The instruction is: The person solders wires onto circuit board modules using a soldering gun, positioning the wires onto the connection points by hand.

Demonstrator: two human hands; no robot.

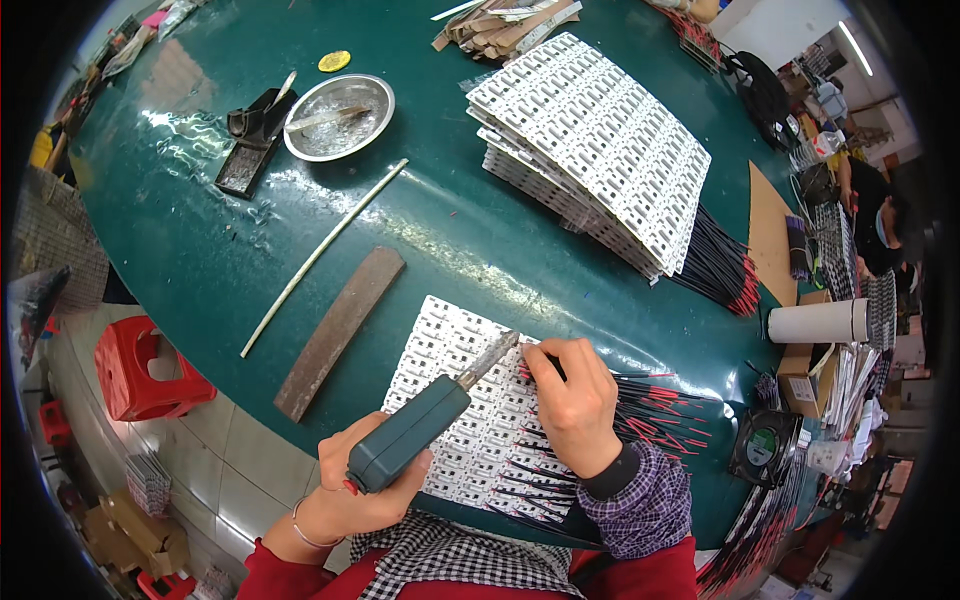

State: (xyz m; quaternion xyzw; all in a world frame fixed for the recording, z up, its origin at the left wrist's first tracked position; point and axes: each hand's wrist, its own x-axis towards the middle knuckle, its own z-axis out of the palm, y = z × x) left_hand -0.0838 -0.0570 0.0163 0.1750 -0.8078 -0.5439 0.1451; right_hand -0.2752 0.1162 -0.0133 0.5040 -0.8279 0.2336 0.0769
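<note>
A soldering iron with a dark green handle [415, 430] is gripped in my left hand [355, 495], its metal shaft slanting up and right. The iron's tip rests at or just above the top right edge of a white circuit board panel [440, 350], which carries rows of small dark parts. Right beside that tip, the thumb and fingers of my right hand [580, 405] pinch together on what looks like a thin wire, mostly hidden by the fingertips. Black wires with red ends [660, 415] spread rightward from the panel's right side, passing under my right wrist.
Beyond the panel stands a tall stack of similar panels [600, 130] with bundled wires. Left of it lie a brown flat bar [340, 330], a pale thin rod [325, 245], a metal bowl [380, 110] and a black tray [245, 165]. A small fan [765, 448] sits at right.
</note>
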